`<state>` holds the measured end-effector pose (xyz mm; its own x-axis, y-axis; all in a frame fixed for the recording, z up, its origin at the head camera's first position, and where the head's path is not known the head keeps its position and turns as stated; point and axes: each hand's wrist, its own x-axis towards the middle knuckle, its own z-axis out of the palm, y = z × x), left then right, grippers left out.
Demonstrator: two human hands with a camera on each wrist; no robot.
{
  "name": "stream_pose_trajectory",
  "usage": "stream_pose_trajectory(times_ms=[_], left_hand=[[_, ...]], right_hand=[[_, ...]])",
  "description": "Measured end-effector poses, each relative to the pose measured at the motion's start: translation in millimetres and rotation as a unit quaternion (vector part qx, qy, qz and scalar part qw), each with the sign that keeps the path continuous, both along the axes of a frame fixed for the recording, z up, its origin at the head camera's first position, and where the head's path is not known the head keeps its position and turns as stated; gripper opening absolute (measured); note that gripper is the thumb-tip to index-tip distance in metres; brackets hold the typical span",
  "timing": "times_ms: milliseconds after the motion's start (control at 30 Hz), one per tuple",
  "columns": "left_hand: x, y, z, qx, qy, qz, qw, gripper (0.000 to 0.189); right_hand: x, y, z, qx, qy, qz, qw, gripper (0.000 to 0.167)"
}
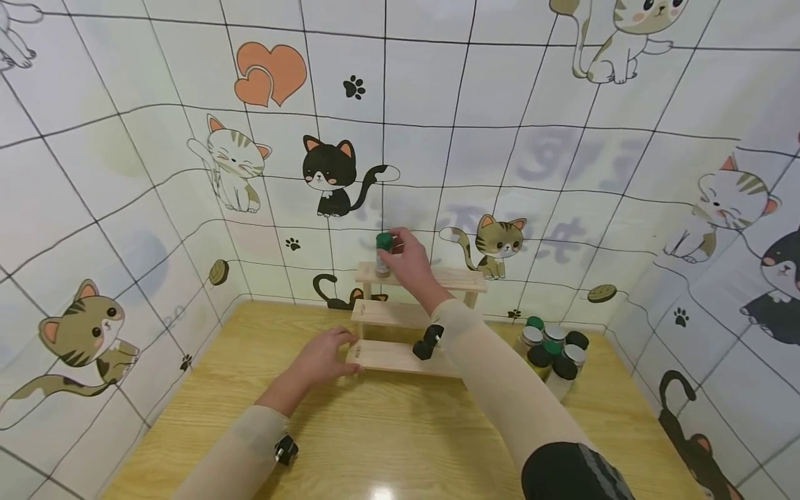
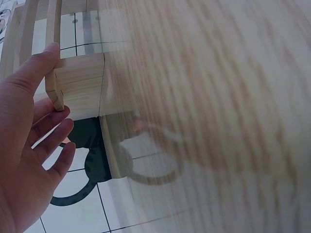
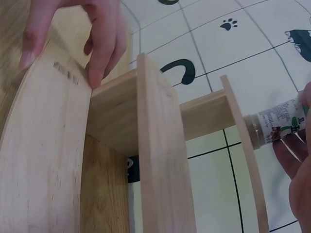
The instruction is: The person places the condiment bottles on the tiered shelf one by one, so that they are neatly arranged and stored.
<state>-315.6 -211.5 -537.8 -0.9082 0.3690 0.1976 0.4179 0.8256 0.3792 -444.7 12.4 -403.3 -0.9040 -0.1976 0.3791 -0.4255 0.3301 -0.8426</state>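
A three-step wooden spice rack stands against the back of the table. My right hand holds a small spice jar by its green-capped upper part, over the left end of the top step. In the right wrist view the jar shows a printed label, its base right at the top board. My left hand grips the left end of the lowest step, thumb on one long edge and fingers on the other, as the left wrist view of the hand shows too.
Several jars with green, black, white and silver lids stand grouped on the table to the right of the rack. A cat-patterned tiled sheet encloses the table behind and on both sides.
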Motion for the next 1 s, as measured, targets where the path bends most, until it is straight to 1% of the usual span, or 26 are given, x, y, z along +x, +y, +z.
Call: stream_pose_trajectory(times_ms=[100,167,267,400,500,633,733,833,1000], left_hand=[[0.4,1.3,-0.4,-0.004,-0.001,-0.001,1.0000,0.071],[1.5,2.3,0.8,0.003,-0.002,-0.003,1.0000,0.071],[3.3,3.7,3.5,0.010,-0.004,-0.004,0.9999,0.070],[3.1,3.2,4.4,0.007,-0.005,-0.002,1.0000,0.071],[2.5,2.1,2.9,0.005,-0.006,-0.001,1.0000,0.072],[2.9,2.4,1.3,0.010,-0.005,-0.002,0.9999,0.072],[2.6,2.6,0.5,0.010,-0.004,-0.001,0.9999,0.072],[2.0,2.3,0.5,0.010,-0.003,0.001,0.9999,0.072],[1.5,1.4,0.4,0.016,-0.003,0.002,0.9999,0.072]], right_hand=[[-1.9,0.9,-5.9,-0.006,0.005,0.006,1.0000,0.046],[-1.0,1.9,-7.9,-0.012,0.005,0.011,0.9999,0.047],[1.5,2.9,-8.5,-0.022,0.003,0.014,0.9996,0.047],[1.8,1.7,-8.5,-0.029,-0.007,0.007,0.9995,0.047],[3.1,1.2,-8.5,-0.036,-0.018,0.006,0.9992,0.050],[8.3,5.2,-8.2,-0.044,-0.020,0.005,0.9988,0.059],[14.4,11.0,-6.3,-0.050,-0.017,-0.004,0.9986,0.063],[23.3,20.8,-2.8,-0.061,-0.018,-0.011,0.9979,0.063],[40.8,45.3,1.0,-0.078,-0.022,-0.013,0.9966,0.056]])
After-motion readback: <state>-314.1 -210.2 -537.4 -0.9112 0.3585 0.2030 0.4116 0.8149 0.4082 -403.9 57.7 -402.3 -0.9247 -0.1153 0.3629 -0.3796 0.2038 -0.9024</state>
